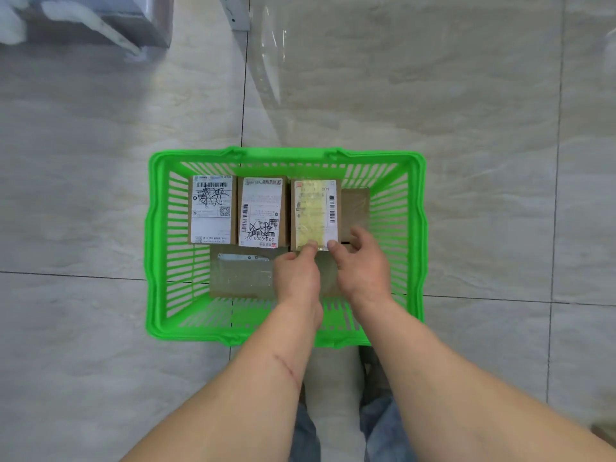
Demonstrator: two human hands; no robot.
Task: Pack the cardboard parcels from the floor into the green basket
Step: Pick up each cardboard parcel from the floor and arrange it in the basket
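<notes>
The green basket [153, 248] stands on the tiled floor and holds several cardboard parcels. Along its far side stand three labelled parcels in a row: a left one [210, 210], a middle one [262, 211] and a right one with a yellowish label [315, 211]. A plain brown parcel [356, 208] lies beside the right one, and a flat taped parcel [241, 275] lies at the near side. My left hand [297, 275] and my right hand [361, 261] both pinch the near edge of the yellow-label parcel with their fingertips.
Pale marble-look tiles surround the basket. A grey cabinet base [100, 21] sits at the top left, and a metal bracket [238, 15] at a glass panel's foot at top centre. My legs in jeans [383, 425] are just behind the basket.
</notes>
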